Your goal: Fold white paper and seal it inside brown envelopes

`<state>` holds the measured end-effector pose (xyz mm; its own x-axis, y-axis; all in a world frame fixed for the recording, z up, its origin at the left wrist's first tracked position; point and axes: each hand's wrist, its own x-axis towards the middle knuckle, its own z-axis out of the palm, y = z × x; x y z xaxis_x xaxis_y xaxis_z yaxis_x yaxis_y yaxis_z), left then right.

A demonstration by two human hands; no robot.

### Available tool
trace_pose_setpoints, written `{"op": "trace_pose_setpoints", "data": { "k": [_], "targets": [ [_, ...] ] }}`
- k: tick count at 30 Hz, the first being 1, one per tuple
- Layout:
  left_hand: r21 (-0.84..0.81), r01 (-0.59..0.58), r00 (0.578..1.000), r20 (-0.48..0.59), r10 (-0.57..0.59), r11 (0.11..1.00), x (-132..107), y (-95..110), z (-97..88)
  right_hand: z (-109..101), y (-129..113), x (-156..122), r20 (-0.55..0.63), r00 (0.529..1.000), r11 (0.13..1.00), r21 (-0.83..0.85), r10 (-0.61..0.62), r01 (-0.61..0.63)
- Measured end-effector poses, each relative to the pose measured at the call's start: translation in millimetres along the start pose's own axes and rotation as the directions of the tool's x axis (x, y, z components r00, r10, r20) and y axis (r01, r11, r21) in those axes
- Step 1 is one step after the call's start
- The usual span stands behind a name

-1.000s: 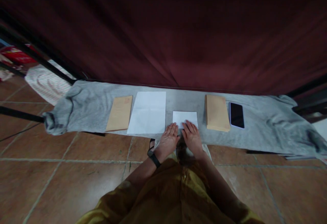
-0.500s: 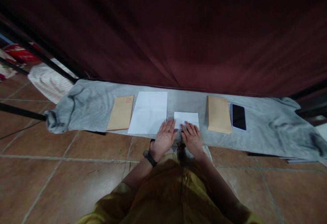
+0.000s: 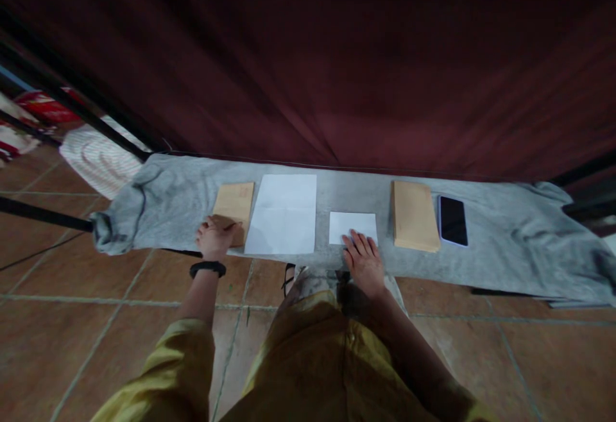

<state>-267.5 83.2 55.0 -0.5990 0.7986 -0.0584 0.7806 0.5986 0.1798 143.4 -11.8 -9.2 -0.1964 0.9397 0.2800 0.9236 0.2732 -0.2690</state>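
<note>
My left hand (image 3: 216, 235) rests on the near end of a brown envelope (image 3: 235, 201) at the left of the grey cloth (image 3: 158, 201), fingers curled over its edge. My right hand (image 3: 363, 259) lies flat, fingers spread, on the near edge of a small folded white paper (image 3: 353, 224). Between the two lies a larger white sheet (image 3: 284, 214) with fold creases. A black band sits on my left wrist.
To the right of the folded paper lie a stack of brown envelopes (image 3: 414, 215) and a black phone (image 3: 453, 220). A dark red curtain (image 3: 337, 69) hangs behind the cloth. Brown floor tiles (image 3: 96, 332) lie in front, and a striped cloth (image 3: 96, 156) at far left.
My left hand left the folded white paper and moved left onto the brown envelope. My right hand stayed on the folded paper.
</note>
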Motion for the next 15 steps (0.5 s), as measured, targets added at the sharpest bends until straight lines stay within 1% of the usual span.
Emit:
{"op": "trace_pose_setpoints", "data": {
  "k": [4, 8, 9, 11, 15],
  "targets": [
    [0.006, 0.038, 0.998, -0.052, -0.037, 0.999, -3.0, 5.5, -4.2, -0.7, -0.3, 0.0, -0.004, 1.000, 1.000, -0.008, 0.002, -0.002],
    [-0.015, 0.047, 0.986, -0.159, -0.049, 0.999, -1.8, 4.9, -8.4, -1.4, -0.3, 0.3, 0.002, 1.000, 1.000, 0.007, 0.002, -0.002],
    [-0.027, 0.047, 0.982, -0.180, -0.051, 0.999, -0.8, 2.8, -9.7, -1.4, -0.3, 0.4, 0.002, 1.000, 1.000, 0.010, 0.003, -0.003],
    [-0.071, 0.051, 0.980, -0.189, -0.063, 0.996, 1.8, -3.3, -13.7, -1.3, -0.2, 0.4, 0.001, 1.000, 1.000, 0.013, 0.002, -0.002],
    [-0.165, 0.121, 0.971, -0.184, -0.151, 0.979, 6.8, -19.6, -28.0, -0.6, -0.2, 0.2, 0.002, 1.000, 1.000, -0.003, -0.001, 0.001]
  ]
}}
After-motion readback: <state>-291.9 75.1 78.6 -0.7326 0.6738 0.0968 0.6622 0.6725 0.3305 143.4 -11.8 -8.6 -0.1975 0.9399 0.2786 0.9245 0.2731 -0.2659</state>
